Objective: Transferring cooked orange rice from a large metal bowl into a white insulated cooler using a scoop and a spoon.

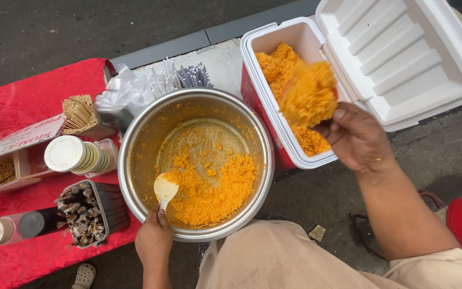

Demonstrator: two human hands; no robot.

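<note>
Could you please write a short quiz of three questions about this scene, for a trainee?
1. True or false: the cooler has its lid shut.
2. What does the left hand hold? A) a knife B) a white spoon C) a cup
3. In one word, what colour is the rice in the pot?

Key
1. False. The lid is swung open, and the cooler also holds rice.
2. B. The spoon rests in the pot at the edge of the rice.
3. Orange. The right hand lifts a scoop of the same rice over the cooler.
</note>
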